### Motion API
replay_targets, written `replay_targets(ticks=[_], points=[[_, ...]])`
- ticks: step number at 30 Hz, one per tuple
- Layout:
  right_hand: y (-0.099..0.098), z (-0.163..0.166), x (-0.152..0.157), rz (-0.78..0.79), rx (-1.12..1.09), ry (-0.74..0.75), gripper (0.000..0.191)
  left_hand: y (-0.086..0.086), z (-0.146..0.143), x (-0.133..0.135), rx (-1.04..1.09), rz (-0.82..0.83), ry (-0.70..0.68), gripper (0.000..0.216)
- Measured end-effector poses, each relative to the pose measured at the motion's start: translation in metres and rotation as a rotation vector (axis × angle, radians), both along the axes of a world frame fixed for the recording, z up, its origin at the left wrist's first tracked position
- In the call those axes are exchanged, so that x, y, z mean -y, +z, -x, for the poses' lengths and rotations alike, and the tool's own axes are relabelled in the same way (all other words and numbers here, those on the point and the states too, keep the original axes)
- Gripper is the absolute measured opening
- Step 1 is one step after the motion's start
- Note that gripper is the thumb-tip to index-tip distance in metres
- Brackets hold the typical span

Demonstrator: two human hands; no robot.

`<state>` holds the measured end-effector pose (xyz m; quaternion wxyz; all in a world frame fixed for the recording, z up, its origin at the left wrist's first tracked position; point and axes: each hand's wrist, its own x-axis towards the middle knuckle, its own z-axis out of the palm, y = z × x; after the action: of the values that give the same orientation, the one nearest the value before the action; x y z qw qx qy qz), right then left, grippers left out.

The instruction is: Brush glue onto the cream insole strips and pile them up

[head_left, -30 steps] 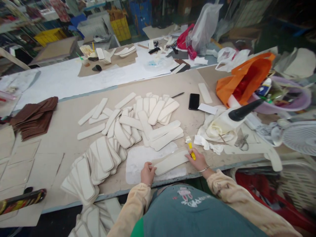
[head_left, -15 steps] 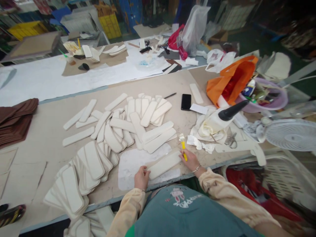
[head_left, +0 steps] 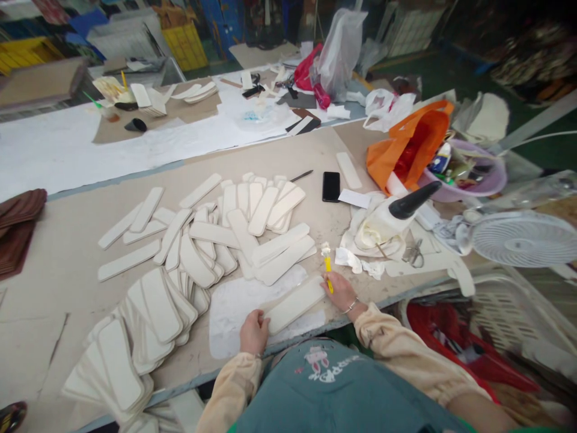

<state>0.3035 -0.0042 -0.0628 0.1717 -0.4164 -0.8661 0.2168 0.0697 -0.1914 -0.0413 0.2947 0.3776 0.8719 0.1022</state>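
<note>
A long off-white strip with rounded ends (head_left: 295, 305) lies slantwise near the table's front edge, on a white sheet (head_left: 225, 325). My left hand (head_left: 254, 332) pinches its left end between thumb and fingers. At the strip's other end, my right hand (head_left: 340, 291) is closed around a yellow-handled brush (head_left: 328, 267) and its fingertips touch the strip. The brush points away from me, and its tip is coated with something white. Behind and to the left spread heaps of similar off-white strips (head_left: 157, 304), overlapping like fans.
A white container with a black cone-shaped top (head_left: 415, 201) stands right on a crumpled cloth, near scissors (head_left: 412, 254) and a white fan (head_left: 525, 239). Farther back are a phone (head_left: 330, 187), an orange bag (head_left: 408, 144) and a purple basin (head_left: 489, 183). Brown pieces (head_left: 18, 231) are stacked left.
The view has turned slightly right, so the table's contents appear shifted left. Both hands keep their hold on the strip and brush, with hardly any movement.
</note>
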Motion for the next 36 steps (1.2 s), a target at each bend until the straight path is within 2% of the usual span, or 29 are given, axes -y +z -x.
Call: replay_targets(ticks=[4,7,13,20,28,36], points=[[0.009,0.0,0.002,-0.024,0.014,-0.009,0.009,-0.002,0.0,0.0,-0.024,-0.033,-0.028,0.018],[0.014,0.0,0.006,-0.023,0.001,0.002,0.014,-0.003,0.001,0.0,-0.021,0.001,-0.025,0.018],[0.012,-0.005,0.002,-0.001,0.025,-0.084,0.024,0.004,0.001,-0.005,-0.021,0.07,-0.024,0.017],[0.017,-0.024,0.0,-0.02,-0.009,-0.065,0.017,0.009,0.001,-0.008,-0.028,0.102,-0.008,0.02],[0.029,-0.039,0.013,-0.012,-0.061,-0.056,0.012,0.016,0.001,-0.011,-0.081,0.162,-0.051,0.017],[0.028,-0.059,0.029,-0.007,-0.086,0.002,0.014,0.022,-0.001,-0.014,-0.141,0.237,-0.09,0.014]])
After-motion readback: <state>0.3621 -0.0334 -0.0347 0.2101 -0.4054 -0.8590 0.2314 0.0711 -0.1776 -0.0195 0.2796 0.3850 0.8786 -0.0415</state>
